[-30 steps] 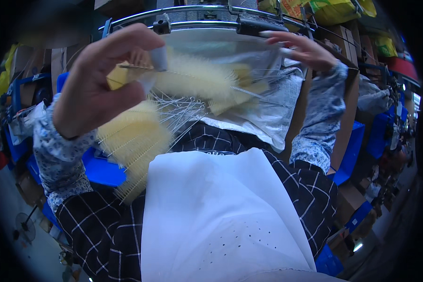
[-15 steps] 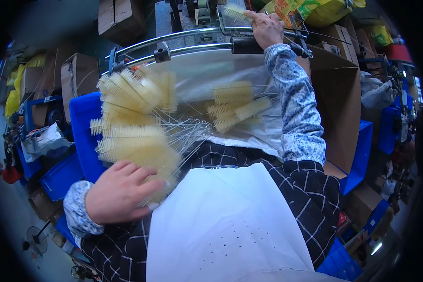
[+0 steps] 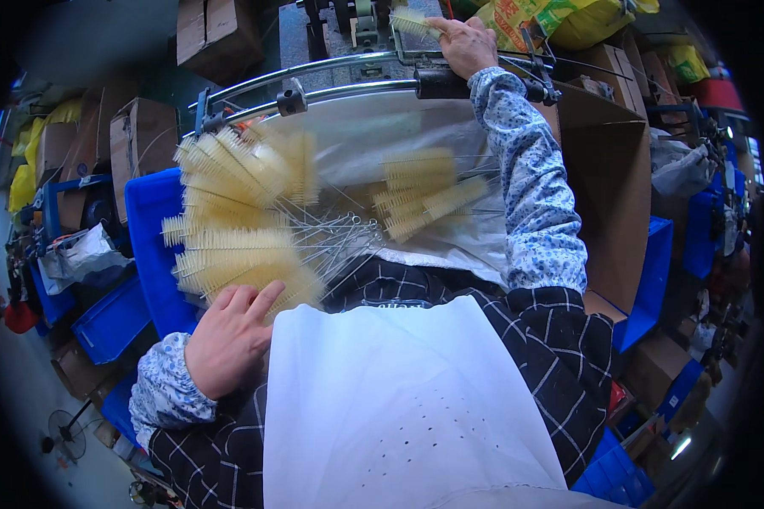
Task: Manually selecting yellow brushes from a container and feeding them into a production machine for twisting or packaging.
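Note:
A large heap of cream-bristled bottle brushes (image 3: 238, 220) with twisted wire stems lies at my left, its looped wire ends pointing toward the middle. At the near edge of that heap is my left hand (image 3: 229, 343), fingers stretched out and slightly apart against the lowest bristles; its thumb is hidden. My right hand (image 3: 467, 47) is up at the far machine, pinching a single bottle brush (image 3: 410, 21) whose bristles stick out to the left. A smaller group of brushes (image 3: 420, 191) rests on the white plastic sheet (image 3: 348, 127), left of my right forearm.
Two curved metal rails (image 3: 339, 63) with a black sleeve (image 3: 443, 82) cross in front of the machine (image 3: 365, 25). A blue bin (image 3: 154, 246) stands under the heap's left side. An open cardboard box (image 3: 607, 204) is right of my right arm. Yellow bags (image 3: 586, 21) sit far right.
My left hand has shifted right and its fingers have straightened against the near bristles. My right hand has moved slightly left with its brush.

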A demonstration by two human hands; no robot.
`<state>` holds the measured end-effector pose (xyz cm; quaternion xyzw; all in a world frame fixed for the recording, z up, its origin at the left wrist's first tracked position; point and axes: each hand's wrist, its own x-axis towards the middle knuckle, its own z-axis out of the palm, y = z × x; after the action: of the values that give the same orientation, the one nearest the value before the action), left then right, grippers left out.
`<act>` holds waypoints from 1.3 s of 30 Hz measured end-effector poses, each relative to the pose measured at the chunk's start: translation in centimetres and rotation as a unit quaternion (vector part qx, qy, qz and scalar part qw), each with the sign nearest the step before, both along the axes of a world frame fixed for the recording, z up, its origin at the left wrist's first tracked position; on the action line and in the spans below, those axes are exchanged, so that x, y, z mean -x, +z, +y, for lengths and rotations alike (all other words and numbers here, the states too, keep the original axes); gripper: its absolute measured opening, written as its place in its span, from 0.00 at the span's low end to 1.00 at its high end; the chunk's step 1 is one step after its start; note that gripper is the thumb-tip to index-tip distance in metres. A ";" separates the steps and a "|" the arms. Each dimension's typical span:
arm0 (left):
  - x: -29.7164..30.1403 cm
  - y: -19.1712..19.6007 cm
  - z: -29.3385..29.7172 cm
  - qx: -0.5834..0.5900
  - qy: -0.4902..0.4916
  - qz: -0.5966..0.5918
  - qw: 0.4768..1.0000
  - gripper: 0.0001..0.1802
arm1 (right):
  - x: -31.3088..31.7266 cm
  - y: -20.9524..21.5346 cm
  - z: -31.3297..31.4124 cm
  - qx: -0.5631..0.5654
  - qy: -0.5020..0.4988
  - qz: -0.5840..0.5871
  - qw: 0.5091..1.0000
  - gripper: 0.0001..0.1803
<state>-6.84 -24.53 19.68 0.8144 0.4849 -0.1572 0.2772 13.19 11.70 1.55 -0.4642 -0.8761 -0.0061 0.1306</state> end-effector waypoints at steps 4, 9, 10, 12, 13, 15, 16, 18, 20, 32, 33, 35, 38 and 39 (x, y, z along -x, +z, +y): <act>-0.2 0.9 0.6 0.009 0.034 -0.036 0.999 0.18 | 0.7 0.0 0.7 -0.079 0.022 -0.009 0.997 0.16; -0.5 0.8 1.4 0.018 -0.012 -0.010 1.000 0.20 | 1.4 3.0 0.2 -0.007 0.046 0.018 0.999 0.18; -0.6 0.8 1.4 0.026 -0.023 0.001 0.999 0.20 | 1.5 3.0 0.2 -0.006 0.048 0.019 0.999 0.18; -0.4 0.9 1.6 0.037 -0.023 -0.017 0.999 0.21 | 1.6 3.1 0.3 -0.023 0.086 0.036 0.995 0.18; -0.3 1.0 1.8 0.049 -0.025 -0.036 0.998 0.22 | 1.7 2.9 0.5 -0.023 0.087 0.037 0.995 0.18; -0.3 1.1 2.1 0.061 -0.029 -0.039 0.997 0.23 | 1.6 2.1 0.9 -0.017 0.095 0.063 0.993 0.17; -0.1 1.1 2.1 0.075 -0.034 -0.044 0.996 0.24 | 1.6 2.0 1.0 -0.018 0.095 0.062 0.993 0.17; 0.3 1.8 2.6 0.094 -0.030 -0.058 0.993 0.25 | 1.5 1.8 1.2 -0.017 0.113 0.073 0.991 0.16; 0.6 3.3 3.6 0.113 -0.025 -0.074 0.991 0.26 | 1.4 1.8 1.2 -0.021 0.115 0.072 0.991 0.16; -4.8 -5.5 20.8 -0.004 -0.003 -0.012 1.000 0.42 | 1.8 -0.6 2.1 -0.076 0.124 0.058 0.988 0.17; -5.5 -7.7 21.7 -0.032 -0.009 0.003 0.999 0.44 | 1.0 -0.8 2.3 -0.085 0.110 0.054 0.989 0.17; -5.5 -9.9 21.9 -0.046 0.004 0.004 0.999 0.45 | 1.4 -0.5 2.0 -0.075 0.119 0.070 0.988 0.17; -5.3 -12.2 21.9 -0.102 0.007 -0.020 0.995 0.47 | 1.4 -0.4 1.8 -0.073 0.121 0.076 0.987 0.16; -5.1 -12.7 22.0 -0.106 0.007 -0.059 0.993 0.47 | 1.3 -0.3 1.8 -0.072 0.120 0.064 0.988 0.16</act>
<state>-1.77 -2.53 6.99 0.8438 0.4869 -0.0549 0.2189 11.90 13.52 1.30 -0.3448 -0.9123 -0.0235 0.2196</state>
